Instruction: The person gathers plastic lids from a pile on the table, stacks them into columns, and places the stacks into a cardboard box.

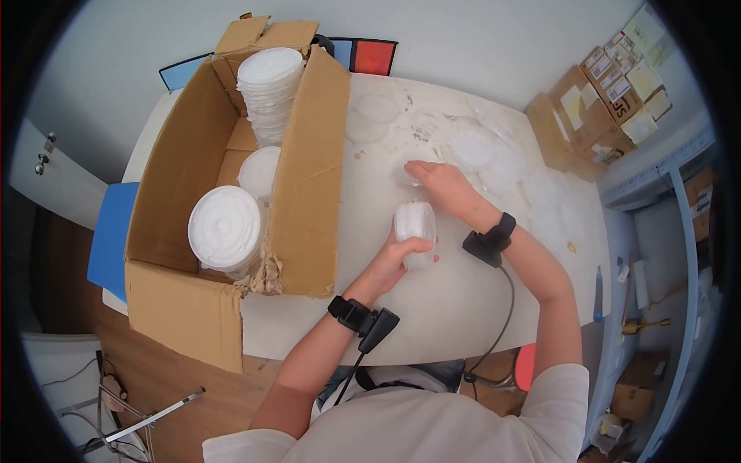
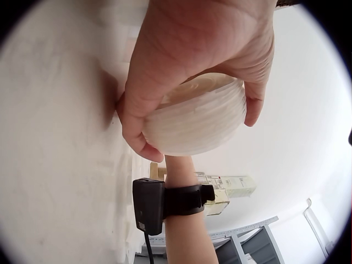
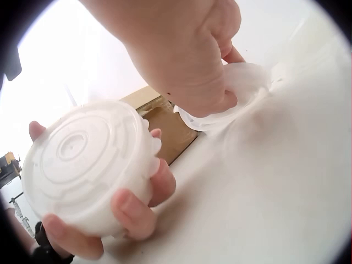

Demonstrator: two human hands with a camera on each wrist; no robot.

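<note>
My left hand (image 1: 395, 258) grips a short stack of round white plastic lids (image 1: 414, 218) on edge, thumb on one side and fingers round the other. In the right wrist view the ringed face of the stack (image 3: 82, 151) shows. Further from me, my right hand (image 1: 449, 190) pinches a thin translucent lid (image 3: 247, 80) low over the white table (image 1: 370, 324). In the head view part of that lid (image 1: 406, 176) shows beside the fingers, the rest hidden by the hand.
Left of my hands stands an open cardboard box (image 1: 312, 177) with a tall lid stack (image 1: 270, 85) and shorter stacks (image 1: 224, 228) inside. Loose translucent lids (image 1: 472, 150) lie across the table's far right part. Cardboard boxes (image 1: 575, 116) stand at the right rear.
</note>
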